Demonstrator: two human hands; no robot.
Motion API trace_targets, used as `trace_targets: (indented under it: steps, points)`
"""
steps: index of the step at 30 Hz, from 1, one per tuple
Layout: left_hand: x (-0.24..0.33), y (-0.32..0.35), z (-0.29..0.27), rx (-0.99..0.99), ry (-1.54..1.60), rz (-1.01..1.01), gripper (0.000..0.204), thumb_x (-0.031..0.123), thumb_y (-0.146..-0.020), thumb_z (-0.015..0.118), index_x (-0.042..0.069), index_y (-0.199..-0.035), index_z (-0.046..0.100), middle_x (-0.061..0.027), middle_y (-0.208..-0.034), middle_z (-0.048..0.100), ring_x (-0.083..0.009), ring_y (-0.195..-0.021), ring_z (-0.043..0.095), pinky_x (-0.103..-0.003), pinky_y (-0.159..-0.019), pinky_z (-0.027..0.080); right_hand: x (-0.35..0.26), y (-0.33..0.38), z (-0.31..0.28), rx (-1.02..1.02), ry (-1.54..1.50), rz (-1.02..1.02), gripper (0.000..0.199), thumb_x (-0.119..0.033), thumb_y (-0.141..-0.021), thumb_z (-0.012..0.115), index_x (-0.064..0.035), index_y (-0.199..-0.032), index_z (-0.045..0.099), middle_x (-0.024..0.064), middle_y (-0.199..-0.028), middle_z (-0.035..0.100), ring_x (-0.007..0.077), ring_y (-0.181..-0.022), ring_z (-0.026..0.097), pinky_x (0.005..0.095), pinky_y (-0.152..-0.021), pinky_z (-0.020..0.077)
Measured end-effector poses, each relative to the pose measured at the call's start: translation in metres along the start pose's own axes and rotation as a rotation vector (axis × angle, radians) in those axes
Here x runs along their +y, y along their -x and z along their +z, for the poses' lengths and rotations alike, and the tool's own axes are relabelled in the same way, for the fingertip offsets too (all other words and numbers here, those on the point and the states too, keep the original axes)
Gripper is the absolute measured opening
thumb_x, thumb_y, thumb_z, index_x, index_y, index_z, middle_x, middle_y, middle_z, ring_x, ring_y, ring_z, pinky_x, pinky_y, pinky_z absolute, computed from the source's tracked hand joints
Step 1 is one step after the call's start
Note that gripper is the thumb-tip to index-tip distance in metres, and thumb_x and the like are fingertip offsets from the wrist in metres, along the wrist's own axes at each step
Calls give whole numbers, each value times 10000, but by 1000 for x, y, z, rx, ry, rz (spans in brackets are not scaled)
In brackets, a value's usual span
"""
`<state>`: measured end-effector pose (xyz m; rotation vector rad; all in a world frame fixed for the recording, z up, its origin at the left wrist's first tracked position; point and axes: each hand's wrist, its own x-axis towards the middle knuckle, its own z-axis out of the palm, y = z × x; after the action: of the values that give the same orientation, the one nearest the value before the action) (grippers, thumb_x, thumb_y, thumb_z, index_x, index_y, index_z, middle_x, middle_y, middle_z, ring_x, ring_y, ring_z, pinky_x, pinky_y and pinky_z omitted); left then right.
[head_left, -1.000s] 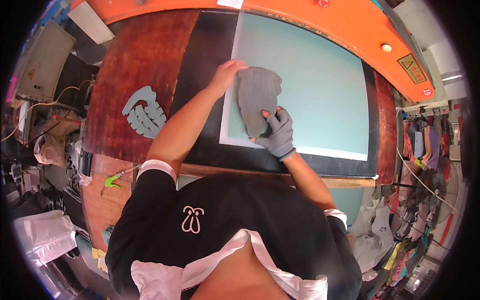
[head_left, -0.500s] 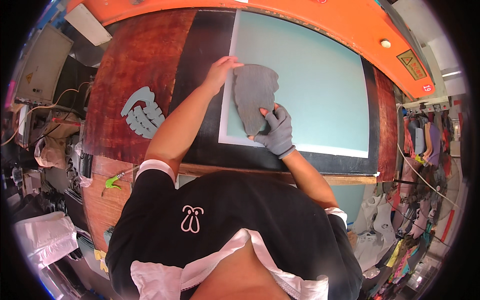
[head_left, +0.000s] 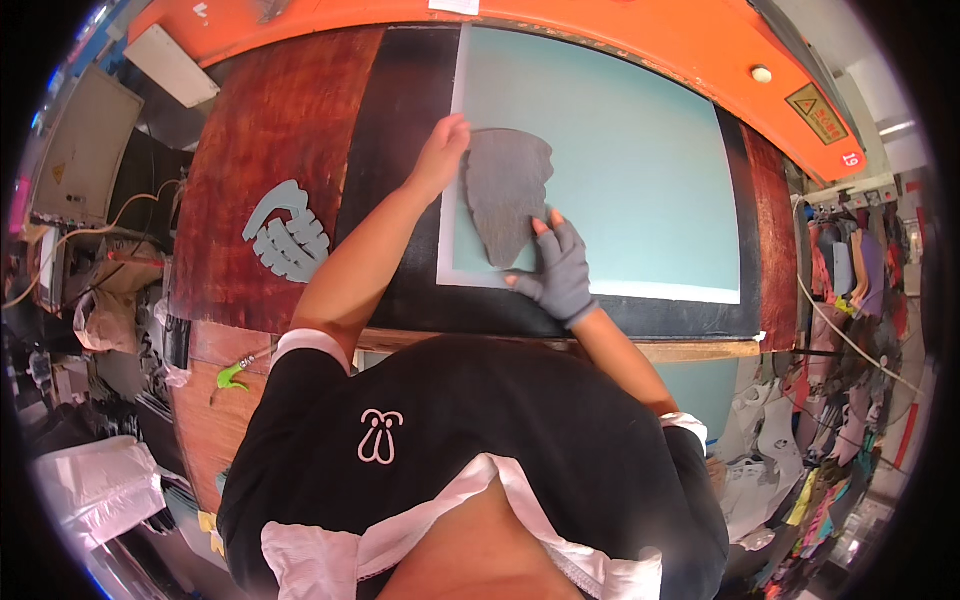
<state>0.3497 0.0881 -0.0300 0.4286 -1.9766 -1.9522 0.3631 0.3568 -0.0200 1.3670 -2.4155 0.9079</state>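
Note:
A dark grey slab with a tapered outline and a scalloped right edge lies flat on a pale green sheet with a white border. Beside the slab's upper left edge is my bare left hand. Its fingers point away from me and are partly hidden; whether they touch the slab is unclear. My right hand wears a grey fingerless glove. Near the slab's narrow lower end, its thumb and fingers are spread apart and hold nothing.
Pale grey-green slatted cut pieces rest on the reddish wooden board at left. An orange machine beam spans the far side. A green-handled tool lies at lower left. Colourful sheet scraps hang at right.
My right hand has let go of the slab's lower end and drawn slightly back. The left hand's fingers have pulled back from the upper left corner. The slab stays almost in place.

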Motion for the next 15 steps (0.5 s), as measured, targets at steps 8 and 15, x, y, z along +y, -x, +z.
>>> trace_targets:
  steps: [8, 15]
  points:
    - [-9, 185, -23, 88, -655, 596, 285, 34, -718, 599, 26, -1002, 581, -154, -1039, 597, -329, -994, 564, -405, -888, 428, 15, 136, -63, 163, 172, 60, 258, -155, -713, 705, -74, -908, 556, 113, -895, 567, 319, -833, 543, 420, -742, 437]
    - [-40, 238, 13, 67, -918, 792, 106, 82, -698, 680, 95, -744, 585, -50, -728, 545, -255, -693, 547, -387, -625, 432, 46, 137, -52, 296, 263, 79, 175, -167, -701, 679, -110, -805, 551, 91, -752, 546, 312, -673, 532, 421, -607, 437]
